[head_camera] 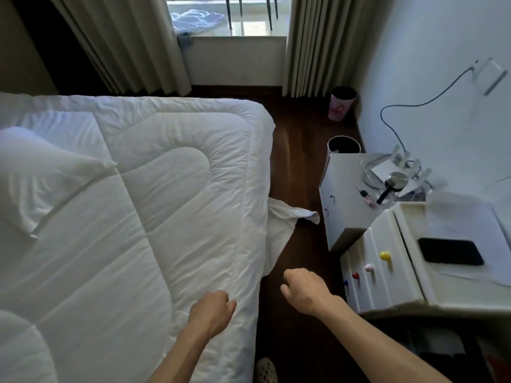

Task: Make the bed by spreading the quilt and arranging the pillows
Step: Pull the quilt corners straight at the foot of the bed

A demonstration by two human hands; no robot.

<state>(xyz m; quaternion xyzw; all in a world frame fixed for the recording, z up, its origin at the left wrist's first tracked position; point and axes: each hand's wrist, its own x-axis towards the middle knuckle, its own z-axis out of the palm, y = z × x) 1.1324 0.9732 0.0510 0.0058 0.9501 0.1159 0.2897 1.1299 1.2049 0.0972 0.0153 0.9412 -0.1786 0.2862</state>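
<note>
A white stitched quilt (171,189) lies spread over the bed, its right edge hanging down the bed's side. A white pillow (41,175) rests on the quilt at the left. A second white pillow (19,352) shows at the bottom left corner. A loose corner of white sheet (293,217) sticks out over the floor. My left hand (213,310) is curled on the quilt near its right edge; whether it grips the fabric is unclear. My right hand (304,290) hovers over the floor beside the bed, fingers curled, holding nothing.
A dark wood floor strip (298,167) runs between the bed and two white bedside cabinets (348,217) with coloured knobs. A black phone (450,251) lies on the near cabinet. Two bins (343,103) stand by the wall. Curtains (132,45) frame the window.
</note>
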